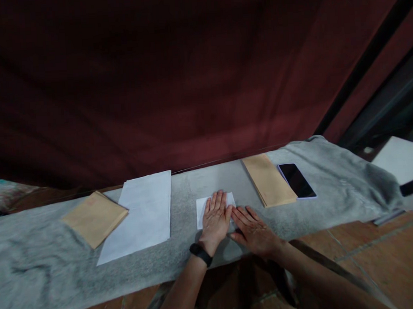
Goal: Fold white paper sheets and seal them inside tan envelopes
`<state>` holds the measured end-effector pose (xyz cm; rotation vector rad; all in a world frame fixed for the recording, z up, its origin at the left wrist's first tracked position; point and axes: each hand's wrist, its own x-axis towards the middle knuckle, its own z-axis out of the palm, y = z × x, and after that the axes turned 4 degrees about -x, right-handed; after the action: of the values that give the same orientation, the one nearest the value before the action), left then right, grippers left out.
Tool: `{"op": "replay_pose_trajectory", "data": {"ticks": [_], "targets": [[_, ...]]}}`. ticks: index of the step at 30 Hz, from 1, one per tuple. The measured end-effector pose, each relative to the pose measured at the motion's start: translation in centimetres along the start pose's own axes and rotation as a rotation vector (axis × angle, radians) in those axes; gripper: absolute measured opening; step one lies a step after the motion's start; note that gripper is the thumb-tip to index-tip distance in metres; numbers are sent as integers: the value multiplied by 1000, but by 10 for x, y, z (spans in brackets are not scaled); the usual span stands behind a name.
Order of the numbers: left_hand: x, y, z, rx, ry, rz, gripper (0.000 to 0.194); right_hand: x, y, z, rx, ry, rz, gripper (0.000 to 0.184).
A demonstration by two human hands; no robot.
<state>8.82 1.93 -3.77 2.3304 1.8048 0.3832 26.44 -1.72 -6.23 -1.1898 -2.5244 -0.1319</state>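
A small white piece of paper (201, 213), apparently folded, lies on the grey cloth in front of me. My left hand (215, 217) rests flat on it, fingers stretched out and pointing away, covering most of its middle. At the paper's right edge is my right hand (253, 231), also flat, its fingertips close to my left thumb. Neither hand grasps anything. To the left lies a stack of larger white sheets (143, 214). A bundle of brown envelopes (269, 181) sits to the right of my hands.
A second bundle of brown envelopes (94, 218) overlaps the left side of the white sheets. A dark-screened phone (297, 180) lies beside the right bundle. The grey cloth (334, 179) covers a narrow bench-like surface. Behind it hangs a dark red curtain (202, 89); tiled floor (383, 246) shows in front.
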Motion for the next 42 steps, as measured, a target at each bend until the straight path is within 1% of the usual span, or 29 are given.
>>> {"op": "replay_pose_trajectory", "data": {"ticks": [6, 11, 17, 20, 23, 27, 37, 42], "targets": [[-12, -15, -1, 77, 37, -28, 56, -2, 3, -7, 26, -15, 29, 58], [-20, -25, -3, 114, 57, -48, 60, -5, 11, -6, 27, -20, 39, 56], [-25, -32, -4, 153, 72, -28, 78, 1, 20, -6, 21, -135, 65, 54], [-25, -34, -5, 162, 59, -19, 81, 6, 24, -6, 13, -168, 84, 53], [-25, -34, -6, 159, 52, -11, 84, 12, 28, -4, 5, -173, 101, 52], [-25, -34, -6, 151, 50, -5, 84, 21, 31, 0, -23, -174, 139, 52], [-23, -32, -7, 140, 18, -42, 84, 46, 32, 7, -28, -202, 232, 53], [-23, -31, -8, 137, -7, -53, 86, 54, 34, 10, -45, -213, 266, 54]]}}
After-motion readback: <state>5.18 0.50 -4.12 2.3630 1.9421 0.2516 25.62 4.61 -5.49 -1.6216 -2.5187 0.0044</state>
